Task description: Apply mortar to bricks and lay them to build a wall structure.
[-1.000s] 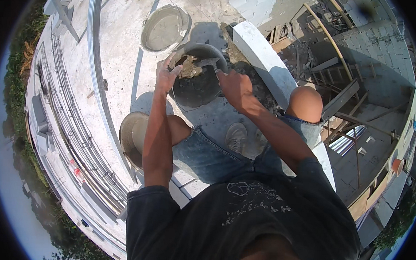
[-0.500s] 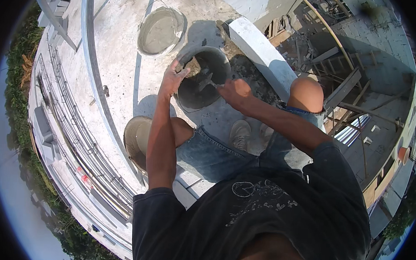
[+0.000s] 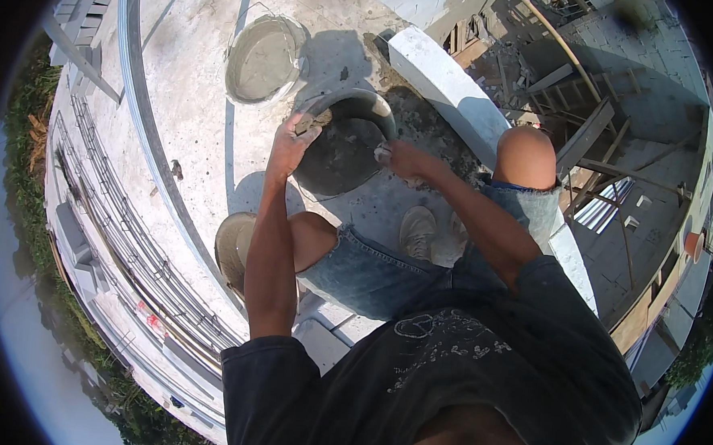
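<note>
A dark bucket [image 3: 390, 115] stands between my knees with wet grey mortar [image 3: 340, 157] inside. At its left rim my left hand [image 3: 290, 146] is closed around a rough brownish-grey lump [image 3: 313, 122]; whether it also grips the rim I cannot tell. My right hand [image 3: 410, 162] is closed at the right rim. The pale end of a trowel [image 3: 383, 153] shows at its fingers, and the blade is not clearly visible now.
Beyond stands another bucket [image 3: 264, 60] of grey mix. A round container [image 3: 232, 248] sits by my left knee. A pale block beam [image 3: 444, 86] runs along the right, past which the floor drops to a lower level with timber. Rebar [image 3: 131, 219] and a metal channel [image 3: 141, 98] lie left.
The trowel blade, seen over the bucket before, no longer shows clearly. My right hand has shifted slightly down and right. My left hand has moved slightly down and left with the lump.
</note>
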### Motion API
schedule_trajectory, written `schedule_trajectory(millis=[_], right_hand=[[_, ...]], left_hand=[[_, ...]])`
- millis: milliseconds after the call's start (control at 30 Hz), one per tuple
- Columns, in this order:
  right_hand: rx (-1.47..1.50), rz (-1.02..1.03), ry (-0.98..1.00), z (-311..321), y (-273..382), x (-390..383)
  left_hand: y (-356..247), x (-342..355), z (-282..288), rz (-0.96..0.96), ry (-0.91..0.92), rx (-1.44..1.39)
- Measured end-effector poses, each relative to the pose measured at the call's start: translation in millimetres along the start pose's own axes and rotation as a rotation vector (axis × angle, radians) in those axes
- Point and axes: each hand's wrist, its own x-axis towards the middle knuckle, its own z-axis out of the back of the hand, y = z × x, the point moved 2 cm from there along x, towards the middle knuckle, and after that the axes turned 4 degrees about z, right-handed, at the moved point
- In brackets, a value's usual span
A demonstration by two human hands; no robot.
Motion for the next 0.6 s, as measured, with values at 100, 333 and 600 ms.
schedule_trajectory(millis=[100, 333, 600], right_hand=[[0.366, -0.085, 0.231, -7.3, -2.7, 1.9], [1.005, -0.222, 0.402, -52.3, 22.2, -21.0], [0.544, 0.071, 0.051, -53.4, 28.8, -45.8]], left_hand=[[-3.1, 0.5, 1.1, -0.039, 0.005, -0.054], [-11.4, 4.1, -1.9, -0.112, 0.014, -0.267], [-10.3, -3.4, 1.3, -0.027, -0.105, -0.387]])
